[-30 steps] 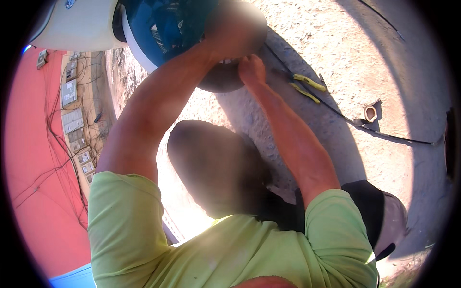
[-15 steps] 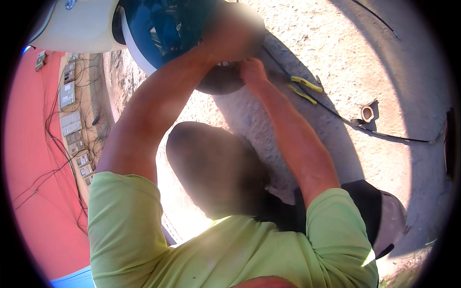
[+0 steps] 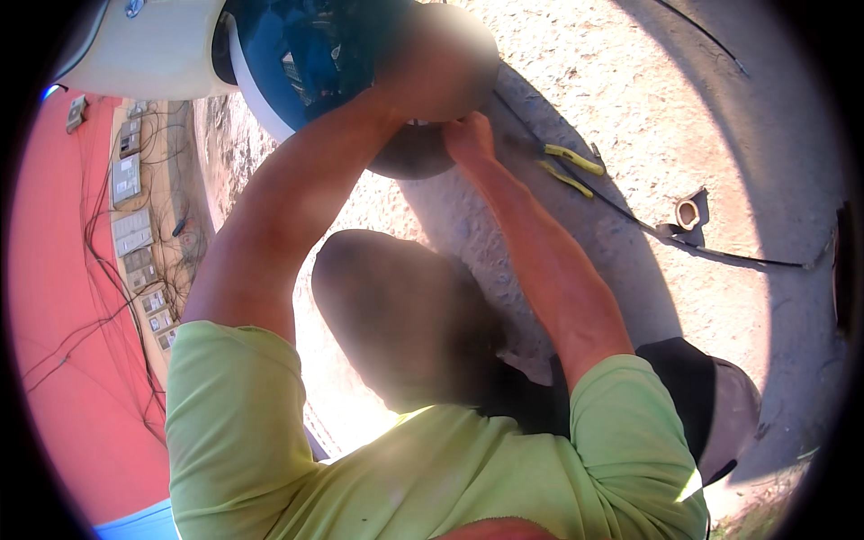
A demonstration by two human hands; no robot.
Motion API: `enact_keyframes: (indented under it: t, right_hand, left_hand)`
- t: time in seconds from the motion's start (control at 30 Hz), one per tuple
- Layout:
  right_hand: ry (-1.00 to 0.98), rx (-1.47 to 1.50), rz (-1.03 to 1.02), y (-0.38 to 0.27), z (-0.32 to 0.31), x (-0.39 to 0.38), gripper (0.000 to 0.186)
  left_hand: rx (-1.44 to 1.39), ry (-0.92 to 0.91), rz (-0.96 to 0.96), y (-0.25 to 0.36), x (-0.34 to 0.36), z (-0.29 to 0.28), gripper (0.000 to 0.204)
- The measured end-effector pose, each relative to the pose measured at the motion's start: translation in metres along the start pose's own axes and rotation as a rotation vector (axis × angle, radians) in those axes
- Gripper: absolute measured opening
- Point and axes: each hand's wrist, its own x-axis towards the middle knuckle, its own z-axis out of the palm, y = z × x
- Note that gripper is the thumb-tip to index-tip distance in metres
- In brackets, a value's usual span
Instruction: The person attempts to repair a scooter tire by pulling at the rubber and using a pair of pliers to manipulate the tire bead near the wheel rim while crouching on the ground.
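Observation:
My left hand (image 3: pixel 423 76) reaches over the teal glossy shell (image 3: pixel 310 58) at the top. A round blur covers most of it, so its fingers and anything in them are hidden. My right hand (image 3: pixel 468 138) is beside it, at the edge of a dark rounded part (image 3: pixel 409 153) below the shell. Its fingers are curled closed, and what they grip is hidden. To the right of my right hand lie pliers with yellow handles (image 3: pixel 576 160), their jaws in shadow.
A black cable (image 3: pixel 630 214) runs across the rough ground past a beige ring-shaped piece (image 3: pixel 687 214). Another cable end (image 3: pixel 715 43) lies at the upper right. A cream vehicle panel (image 3: pixel 157 54) adjoins the shell. Boxes and hanging wires line the pink wall (image 3: pixel 63 270) on the left.
My right hand and forearm have shifted slightly to the left. My left arm stays almost where it was; the pliers and cable have not moved.

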Motion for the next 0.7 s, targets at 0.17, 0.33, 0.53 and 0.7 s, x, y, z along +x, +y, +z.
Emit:
enact_keyframes:
  t: [0.17, 0.33, 0.53, 0.7]
  right_hand:
    - [0.077, 0.021, -0.063, -0.002, 0.003, -0.013, 0.041]
    - [0.053, -0.096, -0.076, -0.005, 0.006, -0.013, 0.040]
    - [-0.005, 0.303, 0.055, -0.005, 0.002, -0.003, 0.039]
    - [-0.222, 0.357, 0.193, 0.002, -0.029, -0.003, 0.038]
  left_hand:
    - [-0.221, 0.054, 0.035, -0.001, -0.007, 0.007, 0.020]
    - [-0.284, 0.070, 0.045, -0.003, -0.012, 0.000, 0.020]
    - [-0.349, 0.078, 0.045, -0.004, -0.011, 0.010, 0.020]
    - [-0.314, -0.008, 0.037, 0.005, -0.006, -0.010, 0.018]
